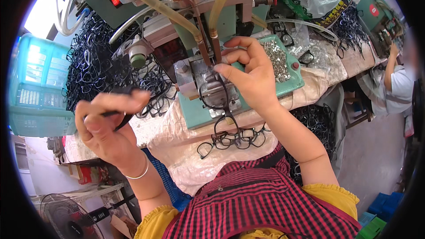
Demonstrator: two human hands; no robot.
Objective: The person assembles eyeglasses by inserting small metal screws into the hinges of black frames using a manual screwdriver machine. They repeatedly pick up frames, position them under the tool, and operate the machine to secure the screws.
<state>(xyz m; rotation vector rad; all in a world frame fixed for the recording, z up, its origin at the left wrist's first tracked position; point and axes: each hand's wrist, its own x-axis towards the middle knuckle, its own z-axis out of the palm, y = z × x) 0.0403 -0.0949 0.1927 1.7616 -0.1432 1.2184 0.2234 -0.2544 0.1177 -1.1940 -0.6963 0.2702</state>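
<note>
A black eyeglass frame [213, 95] sits in the metal fixture of a green bench machine [189, 114], under two copper-coloured prongs [215, 51]. My right hand [252, 73] reaches in from the right, thumb and fingers bent together at the prong tips. Whatever is between those fingertips is too small to make out. Off to the left, my left hand [108, 126] is raised and smeared by motion, its fingers curled around a dark eyeglass frame [125, 121] that is partly hidden. Several more black frames [239, 138] lie at the bench's front edge.
A big heap of black frames [95, 62] covers the bench at left, beside turquoise crates [42, 79]. Right of the fixture, a green tray [290, 82] holds small metal parts [275, 59]. Hoses [164, 9] hang overhead. A fan [71, 217] stands lower left; another person [396, 82] sits far right.
</note>
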